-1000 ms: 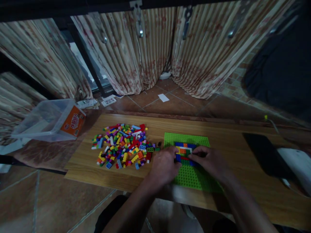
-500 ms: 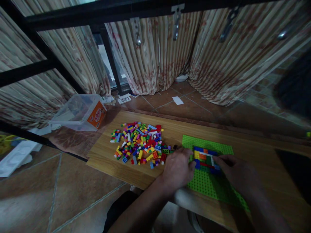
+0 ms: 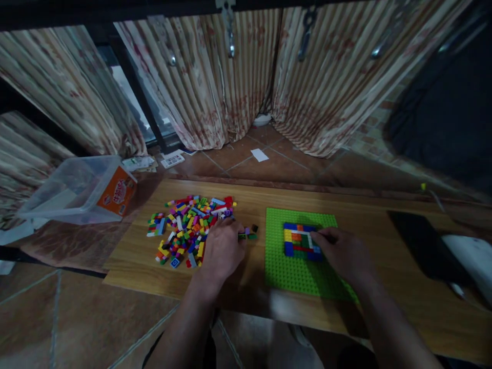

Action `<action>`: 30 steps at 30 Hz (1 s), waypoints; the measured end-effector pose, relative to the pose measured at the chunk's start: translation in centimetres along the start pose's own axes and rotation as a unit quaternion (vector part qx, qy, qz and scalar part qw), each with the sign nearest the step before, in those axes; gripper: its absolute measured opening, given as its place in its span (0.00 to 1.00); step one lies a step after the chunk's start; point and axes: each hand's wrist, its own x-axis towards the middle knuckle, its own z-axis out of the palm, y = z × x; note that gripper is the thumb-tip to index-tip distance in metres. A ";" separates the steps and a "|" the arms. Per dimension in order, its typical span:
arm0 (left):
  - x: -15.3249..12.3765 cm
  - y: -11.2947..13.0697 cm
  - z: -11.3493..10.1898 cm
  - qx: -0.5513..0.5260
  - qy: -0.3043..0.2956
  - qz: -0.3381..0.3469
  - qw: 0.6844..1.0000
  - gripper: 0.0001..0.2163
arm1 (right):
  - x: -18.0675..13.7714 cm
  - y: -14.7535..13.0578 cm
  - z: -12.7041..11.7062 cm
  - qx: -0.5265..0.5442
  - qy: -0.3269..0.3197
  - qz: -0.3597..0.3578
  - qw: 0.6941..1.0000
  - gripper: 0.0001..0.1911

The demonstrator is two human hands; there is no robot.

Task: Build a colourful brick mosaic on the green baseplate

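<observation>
A green studded baseplate (image 3: pixel 292 269) lies on a wooden board (image 3: pixel 246 200). On it stands a small flat build of blue, yellow, orange, white and red bricks (image 3: pixel 299 240). My right hand (image 3: pixel 343 252) rests on the plate with its fingertips against the build's right edge; the fingers are curled. To the left lies a heap of loose coloured bricks (image 3: pixel 184 228). My left hand (image 3: pixel 222 247) lies on the heap's right side, fingers bent down among the bricks; what they hold is hidden.
A clear plastic tub with an orange label (image 3: pixel 82 188) stands tilted at the left, off the board. A dark flat object (image 3: pixel 421 245) and a white thing (image 3: pixel 471 261) lie at the right. Striped curtains (image 3: pixel 238 77) hang behind, over a tiled floor.
My left hand has left the baseplate's left edge and moved left onto the brick heap. My right hand stays at the build. The camera swung about meanwhile.
</observation>
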 end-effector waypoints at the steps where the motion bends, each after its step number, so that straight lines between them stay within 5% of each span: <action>1: 0.0 0.0 0.0 0.005 -0.001 0.002 1.000 0.07 | 0.0 0.0 0.0 0.004 0.002 -0.002 1.000 0.16; 8: 0.2 -0.2 0.2 0.002 0.026 0.020 0.999 0.04 | -0.1 0.0 0.0 0.031 0.018 -0.031 0.999 0.15; 14: 0.5 1.0 0.2 -0.212 0.018 -0.011 0.977 0.04 | -0.3 -0.5 -0.4 0.076 0.048 -0.013 0.996 0.15; 17: 0.6 2.4 0.6 -0.398 -0.015 -0.037 0.916 0.06 | -0.7 -1.1 -0.4 0.155 0.061 -0.034 0.985 0.15; 22: 0.4 4.4 1.8 -0.645 -0.091 -0.154 0.743 0.12 | -2.1 -2.6 0.1 0.283 0.016 -0.127 0.950 0.12; 24: 0.3 4.9 2.0 -0.685 -0.112 -0.186 0.696 0.14 | -2.6 -3.2 0.2 0.293 -0.026 -0.169 0.941 0.11; 30: 0.2 5.7 2.7 -0.694 -0.149 -0.183 0.681 0.15 | -3.2 -3.7 0.4 0.270 -0.056 -0.243 0.930 0.12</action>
